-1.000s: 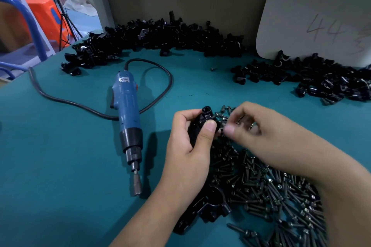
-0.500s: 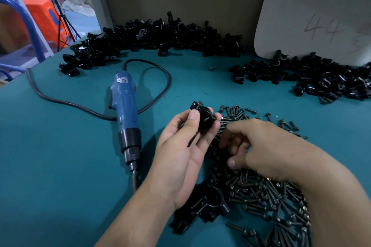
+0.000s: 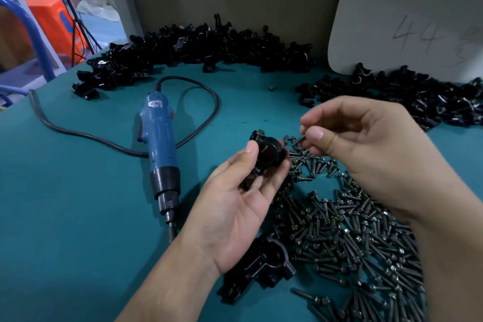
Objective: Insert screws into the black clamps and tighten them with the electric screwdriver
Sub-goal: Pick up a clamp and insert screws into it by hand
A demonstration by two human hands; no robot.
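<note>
Bench: teal bench [image 3: 78, 217] against a drab wall; a blue frame [image 3: 28, 34] and an orange stool [image 3: 49, 15] stand beyond its left edge.
Cable: a black cable [image 3: 86, 136] loops across the bench to the tool.
Electric screwdriver: the blue electric screwdriver [image 3: 159, 144] lies flat, bit toward the person, just left of the left hand, untouched.
Back pile: black clamps [image 3: 198, 47] heaped along the wall.
Left hand: the left hand [image 3: 235, 206] is palm up, its grip curled round one clamp [image 3: 269, 157] between thumb and fingers; a screw head shows at the clamp's top.
Spare clamps: joined clamps [image 3: 264, 266] lie on the bench under the left wrist.
Right hand: the right hand [image 3: 366, 149] has a grip narrowed to a pinch of thumb and forefinger on a screw [image 3: 298, 141], near the held clamp.
Screw heap: loose screws [image 3: 352, 238] spread beneath both hands.
Right pile: more clamps [image 3: 418, 97] lie below a white board [image 3: 405, 29].
Change: half a second ago the right hand was down in the heap; now it is raised with the screw.
</note>
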